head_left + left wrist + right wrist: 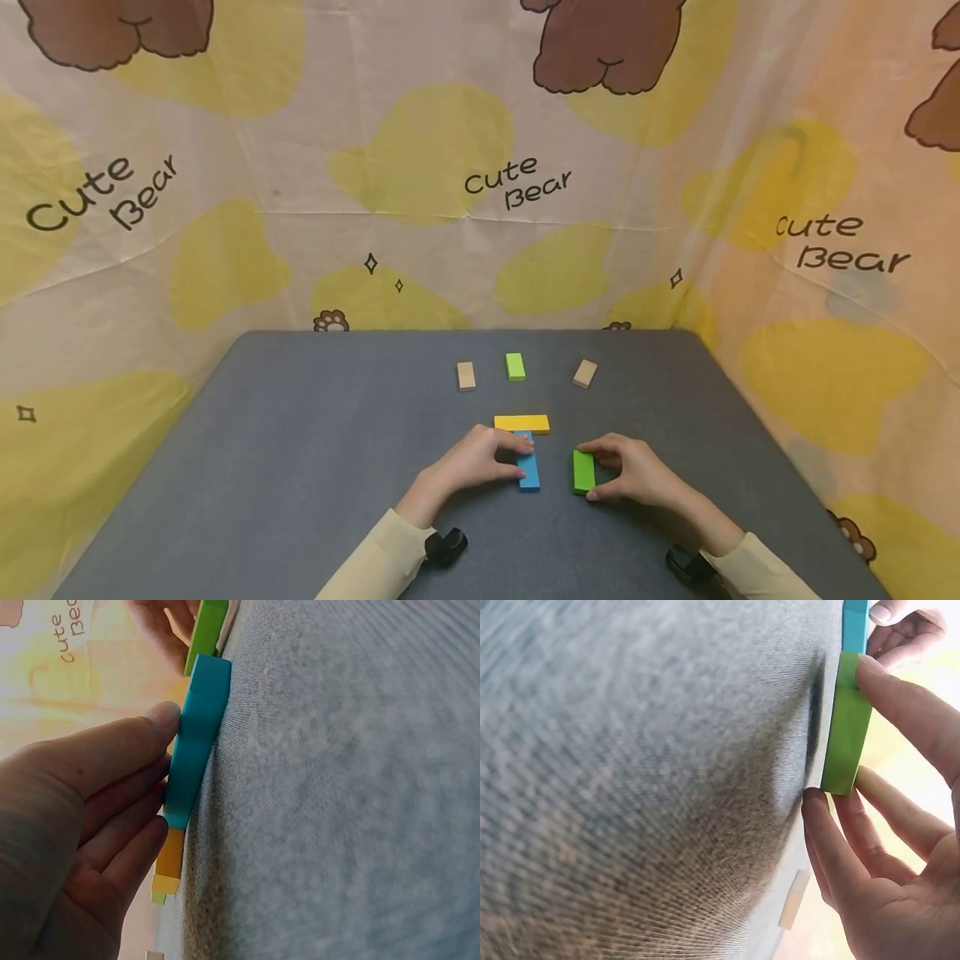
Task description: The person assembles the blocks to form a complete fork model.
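My left hand (480, 457) holds a blue block (529, 473), thumb near its close end and fingers near its far end. The blue block's far end lies right at a yellow block (522, 423) set crosswise behind it. In the left wrist view, the thumb and fingers rest along one side of the blue block (199, 735). To the right, my right hand (636, 472) pinches a green block (583, 472) between the thumb at its near end and the fingers at its far end. The right wrist view shows this green block (847, 735) close to the table surface.
Farther back on the grey table (337, 433) lie a light green block (515, 367) and two wooden-coloured blocks, one at left (467, 377) and one tilted at right (585, 373). A patterned cloth (420, 167) hangs behind and beside the table.
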The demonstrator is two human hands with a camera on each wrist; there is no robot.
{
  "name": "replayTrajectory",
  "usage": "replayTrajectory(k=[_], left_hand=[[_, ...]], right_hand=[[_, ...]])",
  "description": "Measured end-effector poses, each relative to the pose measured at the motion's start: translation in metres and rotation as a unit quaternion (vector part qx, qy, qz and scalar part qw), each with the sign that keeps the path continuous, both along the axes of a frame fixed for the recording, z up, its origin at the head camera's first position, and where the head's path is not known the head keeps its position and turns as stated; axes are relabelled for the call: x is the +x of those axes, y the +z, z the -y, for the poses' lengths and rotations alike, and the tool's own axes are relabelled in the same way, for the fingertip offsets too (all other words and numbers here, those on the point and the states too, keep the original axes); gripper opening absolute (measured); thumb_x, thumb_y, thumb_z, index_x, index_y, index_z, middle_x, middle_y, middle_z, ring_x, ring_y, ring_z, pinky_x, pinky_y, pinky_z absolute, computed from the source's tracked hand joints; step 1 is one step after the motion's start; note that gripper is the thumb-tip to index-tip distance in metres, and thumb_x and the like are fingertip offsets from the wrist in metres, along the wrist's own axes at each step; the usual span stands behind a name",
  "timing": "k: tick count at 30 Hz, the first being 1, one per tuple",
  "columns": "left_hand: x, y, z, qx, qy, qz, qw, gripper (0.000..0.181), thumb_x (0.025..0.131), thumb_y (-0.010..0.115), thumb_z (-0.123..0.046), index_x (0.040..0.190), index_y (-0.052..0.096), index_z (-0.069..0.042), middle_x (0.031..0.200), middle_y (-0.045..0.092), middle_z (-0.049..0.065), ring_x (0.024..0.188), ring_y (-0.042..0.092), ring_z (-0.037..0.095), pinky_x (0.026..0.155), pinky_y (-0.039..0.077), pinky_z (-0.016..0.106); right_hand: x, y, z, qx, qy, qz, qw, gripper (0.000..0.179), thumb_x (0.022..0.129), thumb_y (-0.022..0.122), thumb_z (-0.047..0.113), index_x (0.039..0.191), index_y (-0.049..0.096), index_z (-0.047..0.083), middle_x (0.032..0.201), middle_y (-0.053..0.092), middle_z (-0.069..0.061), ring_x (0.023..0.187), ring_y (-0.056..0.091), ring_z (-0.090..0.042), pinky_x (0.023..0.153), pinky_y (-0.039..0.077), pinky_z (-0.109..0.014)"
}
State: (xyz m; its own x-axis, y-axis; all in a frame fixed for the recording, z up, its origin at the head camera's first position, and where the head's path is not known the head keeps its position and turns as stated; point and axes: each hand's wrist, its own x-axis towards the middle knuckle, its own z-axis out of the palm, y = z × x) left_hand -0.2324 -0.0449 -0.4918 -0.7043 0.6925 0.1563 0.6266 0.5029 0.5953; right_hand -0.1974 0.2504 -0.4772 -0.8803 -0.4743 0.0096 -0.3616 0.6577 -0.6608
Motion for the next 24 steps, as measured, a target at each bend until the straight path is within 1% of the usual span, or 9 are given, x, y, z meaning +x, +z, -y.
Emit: replayTrajectory(k=[7, 14, 17, 21, 24], left_hand=[[0.000, -0.001, 0.000, 0.002, 0.002, 0.010, 0.9999, 0.039, 0.084, 0.075, -0.029, 0.121, 0.069, -0.022, 0.119, 0.071, -0.011, 0.117, 0.064, 0.006, 0.101, 0.051, 0.026], [0.000, -0.001, -0.001, 0.001, -0.001, 0.005, 1.0000, 0.038, 0.084, 0.075, -0.029, 0.121, 0.069, -0.021, 0.120, 0.070, -0.011, 0.118, 0.063, 0.006, 0.101, 0.051, 0.025], [0.000, -0.001, 0.000, 0.001, -0.001, 0.000, 1.0000, 0.038, 0.084, 0.075, -0.029, 0.121, 0.069, -0.021, 0.120, 0.070, -0.010, 0.118, 0.063, 0.006, 0.101, 0.051, 0.025], [0.000, -0.001, 0.000, 0.001, -0.001, 0.000, 1.0000, 0.038, 0.084, 0.074, -0.028, 0.121, 0.069, -0.021, 0.120, 0.070, -0.010, 0.118, 0.063, 0.007, 0.101, 0.051, 0.025], [0.000, -0.001, 0.000, 0.001, 0.000, 0.002, 1.0000, 0.037, 0.085, 0.074, -0.028, 0.121, 0.069, -0.021, 0.120, 0.070, -0.010, 0.118, 0.063, 0.006, 0.101, 0.051, 0.025]], right_hand=[[0.002, 0.004, 0.002, -0.014, 0.014, 0.000, 0.9998, 0.065, 0.069, 0.086, 0.032, 0.125, 0.063, 0.008, 0.120, 0.065, -0.009, 0.111, 0.065, -0.023, 0.092, 0.056, -0.031], [0.005, 0.007, 0.005, -0.037, 0.029, -0.004, 0.9989, 0.065, 0.069, 0.086, 0.032, 0.126, 0.062, 0.009, 0.122, 0.064, -0.010, 0.114, 0.062, -0.028, 0.095, 0.054, -0.033], [0.006, 0.008, 0.007, -0.041, 0.033, -0.006, 0.9986, 0.065, 0.070, 0.086, 0.031, 0.126, 0.062, 0.010, 0.122, 0.064, -0.009, 0.114, 0.062, -0.025, 0.095, 0.054, -0.033], [0.007, 0.009, 0.010, -0.046, 0.034, 0.001, 0.9984, 0.064, 0.069, 0.086, 0.030, 0.126, 0.062, 0.011, 0.122, 0.065, -0.006, 0.113, 0.061, -0.017, 0.097, 0.054, -0.035], [0.008, 0.009, 0.013, -0.047, 0.036, 0.007, 0.9982, 0.064, 0.070, 0.086, 0.030, 0.126, 0.062, 0.012, 0.123, 0.064, -0.004, 0.113, 0.061, -0.013, 0.097, 0.054, -0.035]])
